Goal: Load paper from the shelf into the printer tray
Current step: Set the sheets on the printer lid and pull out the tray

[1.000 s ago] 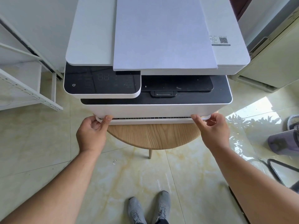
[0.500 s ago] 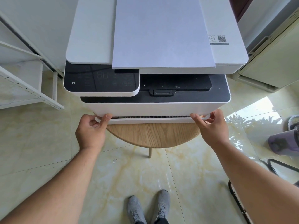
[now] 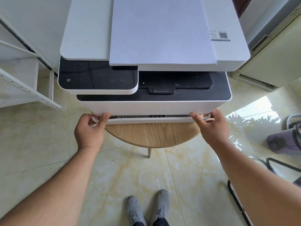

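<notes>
Paper [image 3: 161, 31]: a stack lies flat on the printer [image 3: 86, 30] lid, near edge overhanging the lid's front; not yet loaded. Tray [image 3: 149, 120] sits at the printer's base, front face just proud of the body, a thin slot with ribs showing above it.

Left hand [image 3: 89, 129]: thumb and fingers pinched on the tray's left front corner. Right hand [image 3: 210, 126]: fingers clamped on the right front corner. Both arms reach in from below.

Step in hand, as judged: pulling the tray open. Next move likely calls for an even, straight pull on both corners so the tray does not skew, then a hand freed to fetch the stack.

Printer stands on a round wooden table [image 3: 153, 136]; shelf [image 3: 29, 93] at far left, tiled floor below.

Hidden: tray interior and any paper already in it. Fingertips under the tray lip cannot be seen. Shelf is cut off by the frame edge; its contents cannot be told.
</notes>
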`<state>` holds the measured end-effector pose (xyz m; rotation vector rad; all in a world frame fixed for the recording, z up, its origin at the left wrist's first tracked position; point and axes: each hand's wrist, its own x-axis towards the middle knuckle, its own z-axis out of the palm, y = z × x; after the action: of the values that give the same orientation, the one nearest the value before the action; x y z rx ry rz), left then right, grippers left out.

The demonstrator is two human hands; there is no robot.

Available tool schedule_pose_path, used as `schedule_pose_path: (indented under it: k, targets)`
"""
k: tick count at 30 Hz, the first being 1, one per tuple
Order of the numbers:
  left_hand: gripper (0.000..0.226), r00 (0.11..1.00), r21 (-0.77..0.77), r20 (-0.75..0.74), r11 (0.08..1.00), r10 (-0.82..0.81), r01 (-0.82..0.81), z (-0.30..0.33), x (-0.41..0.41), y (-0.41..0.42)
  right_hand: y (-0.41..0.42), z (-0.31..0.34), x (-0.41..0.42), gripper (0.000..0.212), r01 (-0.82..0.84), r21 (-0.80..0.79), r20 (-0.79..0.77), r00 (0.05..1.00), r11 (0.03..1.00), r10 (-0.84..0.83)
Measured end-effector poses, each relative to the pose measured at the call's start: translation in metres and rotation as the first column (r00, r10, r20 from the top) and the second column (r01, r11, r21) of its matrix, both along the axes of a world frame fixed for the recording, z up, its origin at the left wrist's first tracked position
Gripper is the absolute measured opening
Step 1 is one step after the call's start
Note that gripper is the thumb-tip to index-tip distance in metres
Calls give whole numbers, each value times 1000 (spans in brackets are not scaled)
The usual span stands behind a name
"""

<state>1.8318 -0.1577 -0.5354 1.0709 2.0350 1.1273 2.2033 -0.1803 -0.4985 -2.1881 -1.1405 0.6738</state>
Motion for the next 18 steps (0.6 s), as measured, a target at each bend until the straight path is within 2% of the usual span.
schedule_pose_path:
  k: [5,8,11,14,16,18]
  targets:
    - [44,1000,2,-10,1000,29,-29,1,1,1,1,1,1,56,4,-4,12,1000,1000,-4]
    - [55,999,-15,-11,999,51,-51,-2,0,-3,-2,-4,2,61,36,-26,19,999,999,-36]
    - [64,992,-49,-19,990,129,-129,-3,3,-14,-15,-10,-2,67,146,-50,-24,989,988,-147]
    - [71,993,-110,0,987,118,-117,2,1,-17,-19,-5,-1,73,123,-97,-19,992,988,-126]
    - [73,993,-154,40,983,110,-102,8,2,-16,-16,2,-1,78,107,-139,-31,993,984,-112]
    - [63,984,-171,134,980,122,-98,13,7,-20,-16,8,-2,79,102,-161,-33,994,982,-108]
